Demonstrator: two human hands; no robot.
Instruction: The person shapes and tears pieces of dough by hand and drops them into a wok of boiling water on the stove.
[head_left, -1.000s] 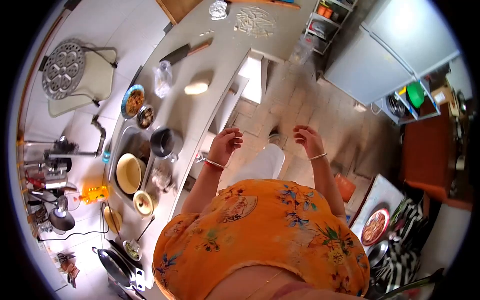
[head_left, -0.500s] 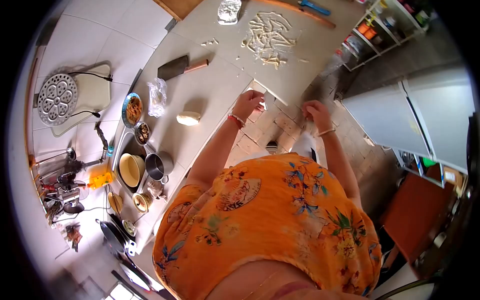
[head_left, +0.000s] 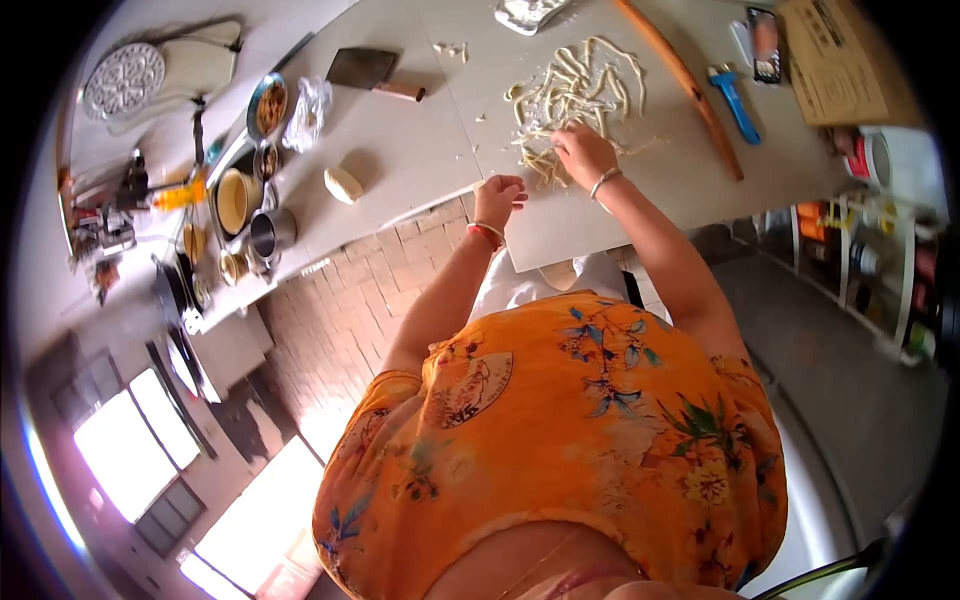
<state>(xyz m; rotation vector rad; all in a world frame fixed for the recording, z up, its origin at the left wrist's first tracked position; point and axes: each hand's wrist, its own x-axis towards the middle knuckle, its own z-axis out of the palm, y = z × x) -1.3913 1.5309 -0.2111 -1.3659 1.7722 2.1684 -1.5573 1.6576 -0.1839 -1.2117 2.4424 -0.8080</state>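
Observation:
Floury dough strips (head_left: 585,85) lie in a loose pile on the grey counter (head_left: 430,150). My right hand (head_left: 584,155) is at the near edge of the pile with its fingers bent together; whatever is between the fingertips is hidden. Near the counter's front edge, left of the pile, is my left hand (head_left: 499,200), its fingers partly curled and apart, holding nothing visible. A pale dough lump (head_left: 343,185) rests further left. Behind it are a cleaver (head_left: 362,69) and a clear plastic bag (head_left: 307,115).
A long wooden rolling pin (head_left: 685,85), a blue-handled tool (head_left: 735,104), a phone (head_left: 764,46) and a cardboard box (head_left: 835,60) are on the right. Bowls and a metal pot (head_left: 272,232) stand by the sink at left. A shelf rack (head_left: 845,250) is at right.
The view has turned and moved toward the dough strips. My right hand has gone from beyond the counter edge to the strips; my left hand has come near the counter's edge.

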